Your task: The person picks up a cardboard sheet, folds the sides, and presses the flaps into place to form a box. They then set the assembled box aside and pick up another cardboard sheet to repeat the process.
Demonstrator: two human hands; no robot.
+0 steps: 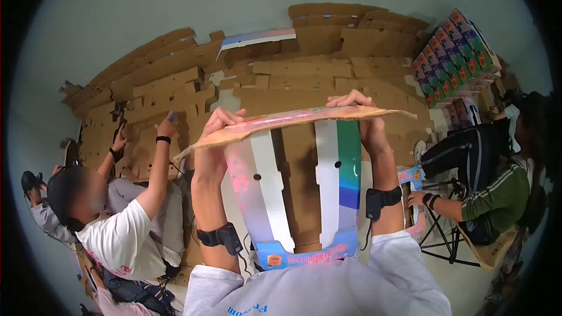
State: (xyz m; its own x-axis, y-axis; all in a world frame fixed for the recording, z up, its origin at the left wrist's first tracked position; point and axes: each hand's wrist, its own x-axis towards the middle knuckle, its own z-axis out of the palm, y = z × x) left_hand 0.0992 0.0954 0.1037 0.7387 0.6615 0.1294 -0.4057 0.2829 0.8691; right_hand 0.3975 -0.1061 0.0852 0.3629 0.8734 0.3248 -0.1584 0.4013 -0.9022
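A large printed cardboard box (339, 193) stands upright in front of my chest, with side panels in pink, white, green and blue and a gap between two white flaps. Its far edge is a folded cardboard flap (293, 120) running across the view. My left hand (221, 123) grips the left part of that flap, fingers over the top. On the right part my right hand (357, 102) holds the same flap, fingers bent over it. The undersides of both palms are partly hidden by the cardboard.
Flattened brown cardboard (281, 76) covers the floor and leans along the wall. Stacked printed boxes (451, 61) stand at the back right. A person in a white shirt (126, 240) sits at left; another in a green sleeve (497, 196) sits at right beside a black metal stand (451, 234).
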